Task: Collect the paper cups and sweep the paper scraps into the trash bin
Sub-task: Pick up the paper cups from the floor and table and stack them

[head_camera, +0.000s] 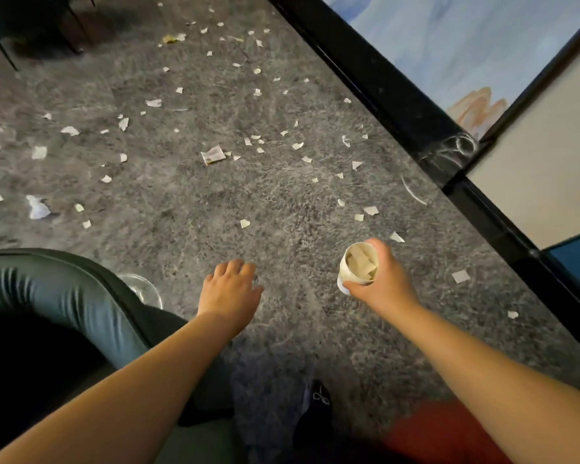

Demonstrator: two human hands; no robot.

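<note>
Right hand (380, 279): fingers curled round a paper cup (358, 266), held upright above the carpet (181, 209), scraps inside to near the rim. Left hand (230, 289): fingers spread, relaxed, palm down, holding nothing, low over the carpet. Paper scraps (213, 155) lay scattered ahead, well apart. Trash bin not in view. Risk: a tilted cup would spill its full load back out.

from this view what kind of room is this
Probably an office or lounge-type indoor room: grey carpet littered with paper scraps, a black-framed partition panel along one side, and a dark upholstered chair. The right hand holds a paper cup.
</note>
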